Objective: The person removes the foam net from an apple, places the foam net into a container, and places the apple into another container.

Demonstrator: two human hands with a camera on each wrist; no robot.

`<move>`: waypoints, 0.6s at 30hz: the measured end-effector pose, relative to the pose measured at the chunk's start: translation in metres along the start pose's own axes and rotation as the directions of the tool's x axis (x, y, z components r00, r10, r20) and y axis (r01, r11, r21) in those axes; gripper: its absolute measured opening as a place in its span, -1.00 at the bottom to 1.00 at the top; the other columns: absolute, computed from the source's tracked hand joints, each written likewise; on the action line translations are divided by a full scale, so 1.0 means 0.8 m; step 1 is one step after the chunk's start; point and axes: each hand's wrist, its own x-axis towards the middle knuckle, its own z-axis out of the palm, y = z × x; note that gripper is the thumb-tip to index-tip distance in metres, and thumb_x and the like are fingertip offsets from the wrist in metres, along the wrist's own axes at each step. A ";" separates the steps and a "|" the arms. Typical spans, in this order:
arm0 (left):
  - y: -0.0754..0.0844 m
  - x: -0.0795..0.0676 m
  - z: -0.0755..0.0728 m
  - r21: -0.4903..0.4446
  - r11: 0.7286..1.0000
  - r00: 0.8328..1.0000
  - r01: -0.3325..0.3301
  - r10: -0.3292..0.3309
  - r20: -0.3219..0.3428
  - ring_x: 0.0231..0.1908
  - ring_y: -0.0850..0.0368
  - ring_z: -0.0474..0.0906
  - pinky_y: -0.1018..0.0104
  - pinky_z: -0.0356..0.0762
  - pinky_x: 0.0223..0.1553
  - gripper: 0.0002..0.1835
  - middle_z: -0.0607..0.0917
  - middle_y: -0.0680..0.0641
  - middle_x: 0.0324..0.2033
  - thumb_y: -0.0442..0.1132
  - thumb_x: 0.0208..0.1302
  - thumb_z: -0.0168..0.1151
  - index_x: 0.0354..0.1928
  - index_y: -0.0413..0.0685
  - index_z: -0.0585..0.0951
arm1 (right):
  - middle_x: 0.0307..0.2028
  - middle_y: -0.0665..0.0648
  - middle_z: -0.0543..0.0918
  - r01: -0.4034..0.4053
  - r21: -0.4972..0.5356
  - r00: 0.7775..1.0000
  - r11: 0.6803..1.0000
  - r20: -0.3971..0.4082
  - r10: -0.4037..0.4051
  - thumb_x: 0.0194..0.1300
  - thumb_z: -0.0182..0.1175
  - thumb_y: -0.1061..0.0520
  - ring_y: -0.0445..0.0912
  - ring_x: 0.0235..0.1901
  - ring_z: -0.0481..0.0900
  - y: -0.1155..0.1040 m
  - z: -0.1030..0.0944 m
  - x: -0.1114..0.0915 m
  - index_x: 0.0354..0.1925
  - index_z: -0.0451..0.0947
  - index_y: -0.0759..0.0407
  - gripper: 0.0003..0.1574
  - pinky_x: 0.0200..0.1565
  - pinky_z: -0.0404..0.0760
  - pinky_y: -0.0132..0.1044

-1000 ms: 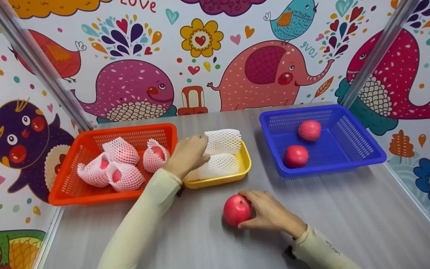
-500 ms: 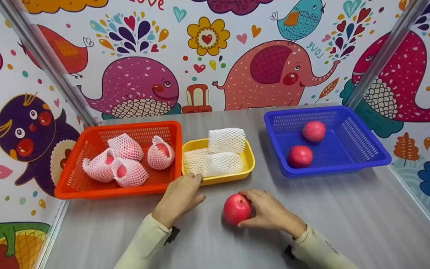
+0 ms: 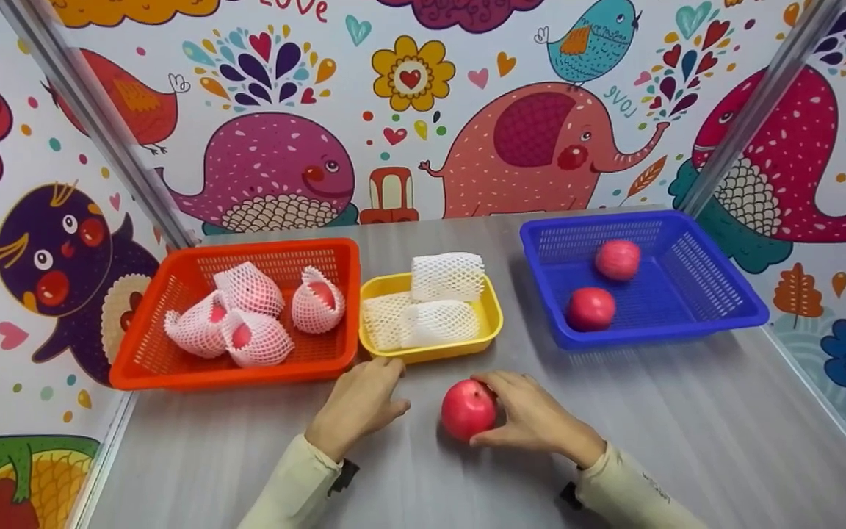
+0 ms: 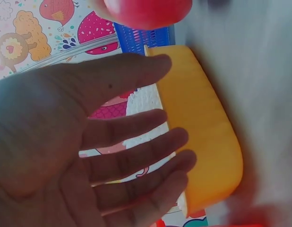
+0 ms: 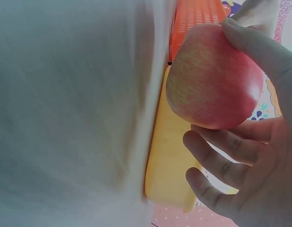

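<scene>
My right hand (image 3: 533,415) holds a red apple (image 3: 468,409) in front of the yellow tray; in the right wrist view the thumb and forefinger lie around the apple (image 5: 214,78). My left hand (image 3: 359,404) is to the left of that apple, just below the tray's front edge, and holds nothing. The left wrist view shows its fingers (image 4: 136,142) relaxed and spread, the yellow tray (image 4: 202,127) behind them. White foam fruit nets (image 3: 441,323) lie in the yellow tray (image 3: 430,355), one of them standing up at the back.
On the left a red-orange basket (image 3: 236,380) holds several apples in pinkish-white foam nets (image 3: 258,342). A blue basket (image 3: 702,327) at the right contains two bare apples (image 3: 590,308). Printed wall panels (image 3: 408,147) enclose the grey table (image 3: 673,411) at the back and sides.
My left hand has drawn back from the yellow tray toward me, with nothing in it, and now hovers by the apple. The right hand still holds the apple in nearly the same spot.
</scene>
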 end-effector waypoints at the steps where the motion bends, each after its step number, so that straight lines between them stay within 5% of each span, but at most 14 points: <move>1: 0.000 0.000 0.000 0.000 1.000 1.000 0.000 0.000 0.005 -0.34 0.02 0.58 0.12 0.58 -0.29 -0.63 0.64 -0.04 -0.32 -0.09 0.09 0.50 -0.14 -0.12 0.63 | 0.09 0.12 0.60 0.001 0.001 1.000 1.000 -0.008 -0.001 -0.09 0.49 -0.43 0.05 0.11 0.52 0.000 -0.003 0.000 0.26 0.45 0.21 0.13 0.10 0.45 0.10; 10: 0.001 -0.001 -0.002 -0.006 1.000 0.998 0.026 -0.025 0.053 -0.31 0.03 0.58 0.12 0.58 -0.27 -0.63 0.64 -0.04 -0.31 -0.09 0.11 0.50 -0.11 -0.11 0.65 | 0.04 0.17 0.63 0.070 -0.079 0.977 0.994 -0.195 -0.084 -0.10 0.57 -0.30 0.09 0.02 0.57 0.022 -0.071 0.005 0.21 0.48 0.28 0.07 0.00 0.52 0.10; 18: 0.003 0.002 0.002 -0.008 0.999 0.992 0.051 -0.050 0.112 -0.28 0.04 0.59 0.12 0.60 -0.22 -0.59 0.65 -0.04 -0.29 -0.04 0.12 0.49 -0.07 -0.10 0.66 | 0.03 0.19 0.61 -0.119 -0.104 0.967 0.987 -0.237 0.091 -0.09 0.56 -0.32 0.08 -0.01 0.54 0.059 -0.166 -0.001 0.24 0.45 0.22 0.08 -0.01 0.49 0.15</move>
